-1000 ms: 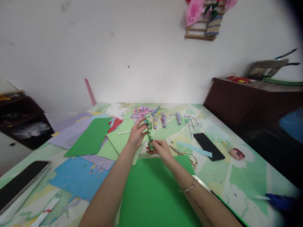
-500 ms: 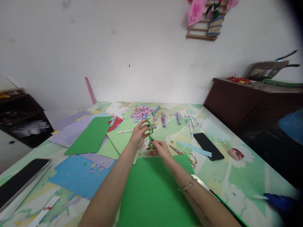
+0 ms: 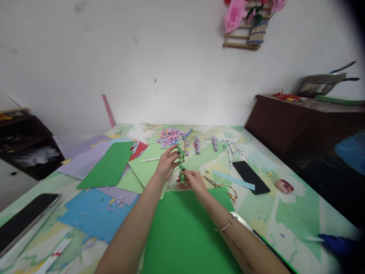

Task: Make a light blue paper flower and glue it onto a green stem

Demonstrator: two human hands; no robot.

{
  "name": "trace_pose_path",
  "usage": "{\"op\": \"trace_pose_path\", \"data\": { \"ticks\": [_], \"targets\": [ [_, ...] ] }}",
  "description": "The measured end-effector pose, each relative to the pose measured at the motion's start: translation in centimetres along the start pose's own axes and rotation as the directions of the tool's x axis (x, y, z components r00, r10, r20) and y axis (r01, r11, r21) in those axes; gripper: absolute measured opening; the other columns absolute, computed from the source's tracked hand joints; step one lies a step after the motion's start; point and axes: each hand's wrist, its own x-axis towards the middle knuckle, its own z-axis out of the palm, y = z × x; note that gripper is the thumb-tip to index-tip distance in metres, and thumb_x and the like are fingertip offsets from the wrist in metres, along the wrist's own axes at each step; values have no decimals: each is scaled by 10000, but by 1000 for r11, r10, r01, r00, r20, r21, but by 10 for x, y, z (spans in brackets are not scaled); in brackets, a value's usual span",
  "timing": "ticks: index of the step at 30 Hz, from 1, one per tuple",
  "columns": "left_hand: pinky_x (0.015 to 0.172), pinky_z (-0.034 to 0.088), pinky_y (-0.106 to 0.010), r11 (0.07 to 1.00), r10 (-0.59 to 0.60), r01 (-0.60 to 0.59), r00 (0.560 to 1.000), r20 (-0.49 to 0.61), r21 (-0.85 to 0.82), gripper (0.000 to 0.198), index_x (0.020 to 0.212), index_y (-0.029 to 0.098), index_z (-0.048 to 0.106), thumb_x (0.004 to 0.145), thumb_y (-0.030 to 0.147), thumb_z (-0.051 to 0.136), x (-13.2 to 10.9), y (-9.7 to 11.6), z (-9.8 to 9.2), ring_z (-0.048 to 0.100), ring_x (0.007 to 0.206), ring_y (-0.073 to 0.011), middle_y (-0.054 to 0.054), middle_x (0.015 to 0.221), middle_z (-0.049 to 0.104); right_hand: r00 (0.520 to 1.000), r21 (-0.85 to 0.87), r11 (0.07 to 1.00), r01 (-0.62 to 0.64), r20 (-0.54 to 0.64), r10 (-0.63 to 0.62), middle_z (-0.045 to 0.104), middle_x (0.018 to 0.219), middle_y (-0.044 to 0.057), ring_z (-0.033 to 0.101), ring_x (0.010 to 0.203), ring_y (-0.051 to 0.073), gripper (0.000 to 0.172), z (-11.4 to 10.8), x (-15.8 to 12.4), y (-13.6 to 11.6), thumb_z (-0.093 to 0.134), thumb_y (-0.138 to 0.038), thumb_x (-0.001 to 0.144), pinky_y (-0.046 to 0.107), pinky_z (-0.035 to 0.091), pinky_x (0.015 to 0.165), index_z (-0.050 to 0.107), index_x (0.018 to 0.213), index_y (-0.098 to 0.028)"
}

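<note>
A narrow green paper roll with dark spots (image 3: 181,163) stands nearly upright between my two hands, above the far edge of a large green sheet (image 3: 188,228). My left hand (image 3: 169,161) pinches its upper part, thumb across the front. Lower down, my right hand (image 3: 191,179) grips the bottom end. A pale cord trails below the roll by my right hand. Gold-handled scissors (image 3: 222,185) lie just right of that hand. Beyond the hands are similar decorated purple rolls (image 3: 197,145).
Green card (image 3: 107,165) and blue paper (image 3: 88,213) spread to the left, near a phone (image 3: 25,219). On the right lie a black phone (image 3: 251,177), a light-blue strip (image 3: 232,179) and several markers (image 3: 229,156). Paper scraps (image 3: 169,136) and white string (image 3: 140,134) are piled at the back.
Both hands keep their hold on the spotted green roll, with hardly any movement. The whole view has shifted very slightly.
</note>
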Motion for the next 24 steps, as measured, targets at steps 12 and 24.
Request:
{"op": "trace_pose_path", "data": {
  "ticks": [12,24],
  "targets": [
    [608,485,-278,994,-36,44,996,83,-101,393,1045,193,580,678,74,659,-6,10,10,603,672,-132,-36,818,667,991,-39,990,132,-15,-133,659,608,47,623,456,119,273,-3,2,5,594,-387,739,199,505,438,614,706,-117],
    [609,502,-297,982,-107,118,991,81,-147,372,1016,189,598,679,41,652,-12,-6,27,614,651,-140,-46,805,678,982,-43,982,184,-30,-185,646,681,44,632,512,141,326,-21,-14,14,565,-458,705,277,534,538,588,672,-135]
  ]
}}
